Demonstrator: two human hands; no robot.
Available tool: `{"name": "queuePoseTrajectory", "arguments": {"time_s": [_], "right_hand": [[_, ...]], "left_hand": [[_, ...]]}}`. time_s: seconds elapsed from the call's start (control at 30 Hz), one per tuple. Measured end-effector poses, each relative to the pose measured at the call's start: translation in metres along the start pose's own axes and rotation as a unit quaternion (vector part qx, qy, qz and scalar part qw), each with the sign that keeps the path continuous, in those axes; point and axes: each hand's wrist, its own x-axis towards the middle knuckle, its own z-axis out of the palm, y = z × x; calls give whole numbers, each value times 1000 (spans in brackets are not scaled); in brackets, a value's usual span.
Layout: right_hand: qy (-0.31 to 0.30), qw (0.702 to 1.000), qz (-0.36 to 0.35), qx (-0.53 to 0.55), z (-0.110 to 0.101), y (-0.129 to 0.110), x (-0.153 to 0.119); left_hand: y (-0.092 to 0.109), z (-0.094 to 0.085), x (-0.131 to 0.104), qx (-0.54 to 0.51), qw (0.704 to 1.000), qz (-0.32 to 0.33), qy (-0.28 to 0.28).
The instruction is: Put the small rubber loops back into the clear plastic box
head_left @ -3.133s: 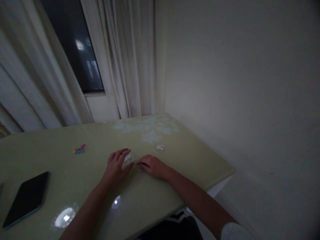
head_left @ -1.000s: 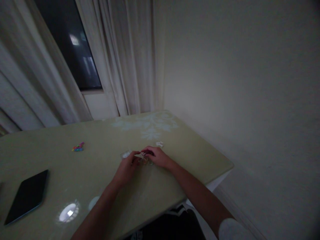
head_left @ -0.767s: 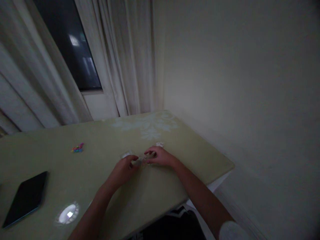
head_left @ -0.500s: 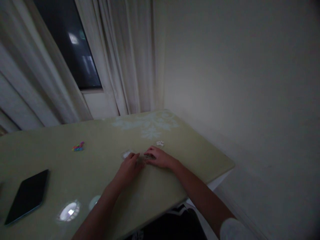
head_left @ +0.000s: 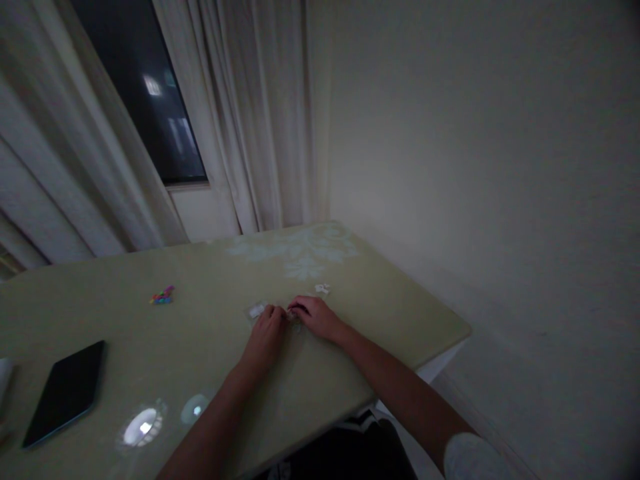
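My left hand (head_left: 269,330) and my right hand (head_left: 316,316) meet over the table, their fingertips almost touching. Between and just below them is a small, pale, shiny bundle (head_left: 294,323), perhaps in clear plastic; its kind is too small and dim to tell. The fingers of my right hand are pinched together at its upper edge. My left hand has its fingers curled in at the left side, where the fingertips are partly hidden. A clear packet with a white piece (head_left: 257,310) lies just beyond my left hand. Small white pieces (head_left: 323,289) rest beyond my right hand.
On the pale green table (head_left: 210,320) lies a small pile of coloured pieces (head_left: 163,295) to the left. A dark flat tablet-like device (head_left: 67,393) is nearer me. Lamp reflections show on the glossy top. A wall (head_left: 450,200) borders the right side; curtains (head_left: 255,120) hang behind.
My hands have drawn closer together, and my right hand's fingers have gone from arched apart to pinched. The small bundle now shows below the fingers. The view has shifted slightly left.
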Motion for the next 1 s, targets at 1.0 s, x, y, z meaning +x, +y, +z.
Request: {"name": "queuePoseTrajectory", "arguments": {"time_s": [1.0], "right_hand": [[-203, 969, -141, 6, -34, -1, -2]], "left_hand": [[18, -42, -8, -53, 987, -26, -152]]}}
